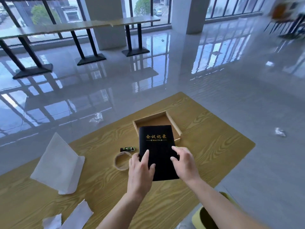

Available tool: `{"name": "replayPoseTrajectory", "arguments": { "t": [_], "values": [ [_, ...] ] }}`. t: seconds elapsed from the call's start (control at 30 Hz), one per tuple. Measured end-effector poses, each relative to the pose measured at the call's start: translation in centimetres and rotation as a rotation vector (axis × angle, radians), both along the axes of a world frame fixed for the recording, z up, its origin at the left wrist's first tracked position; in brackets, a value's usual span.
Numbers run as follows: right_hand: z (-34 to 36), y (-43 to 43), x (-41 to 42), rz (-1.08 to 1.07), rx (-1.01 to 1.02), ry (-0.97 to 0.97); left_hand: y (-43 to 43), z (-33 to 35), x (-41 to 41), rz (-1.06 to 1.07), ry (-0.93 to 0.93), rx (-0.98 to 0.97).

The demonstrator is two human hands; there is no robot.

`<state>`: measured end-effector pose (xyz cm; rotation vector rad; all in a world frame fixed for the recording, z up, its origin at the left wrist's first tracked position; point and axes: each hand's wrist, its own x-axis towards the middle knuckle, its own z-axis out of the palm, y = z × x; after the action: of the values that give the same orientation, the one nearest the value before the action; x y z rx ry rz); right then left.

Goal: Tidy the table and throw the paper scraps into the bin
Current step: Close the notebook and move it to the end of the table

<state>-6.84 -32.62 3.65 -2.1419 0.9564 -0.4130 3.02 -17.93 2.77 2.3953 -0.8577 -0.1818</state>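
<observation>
A black notebook with gold letters was held over the wooden desk by both hands. Its far end lay over the near edge of a shallow wooden tray, and its near end reached toward the front edge of the desk. The left hand was laid on the lower left part of the cover, with the fingers spread and the thumb at the left edge of the notebook. The right hand was placed on the lower right part, its fingers also spread and bent on the cover. Just beside the notebook on the left a roll of tape and a small dark lighter were seen. Further left a folded white sheet stood like a tent, and white paper scraps lay near the front left edge. A yellow-green bin was seen on the floor below the right forearm, just beside the desk corner. To the right of the tray the desk surface was free up to its far corner.
</observation>
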Motion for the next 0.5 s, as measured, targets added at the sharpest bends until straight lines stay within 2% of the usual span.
{"name": "replayPoseTrajectory", "arguments": {
  "t": [0.33, 0.5],
  "values": [
    [-0.8, -13.1, -4.0, -0.129, 0.018, 0.004, -14.4, 0.8, -2.8, -0.102, -0.021, -0.014],
    [-3.0, -22.3, -6.6, -0.146, 0.064, 0.085, -23.6, -1.2, -6.0, -0.076, 0.068, -0.001]
  ]
}}
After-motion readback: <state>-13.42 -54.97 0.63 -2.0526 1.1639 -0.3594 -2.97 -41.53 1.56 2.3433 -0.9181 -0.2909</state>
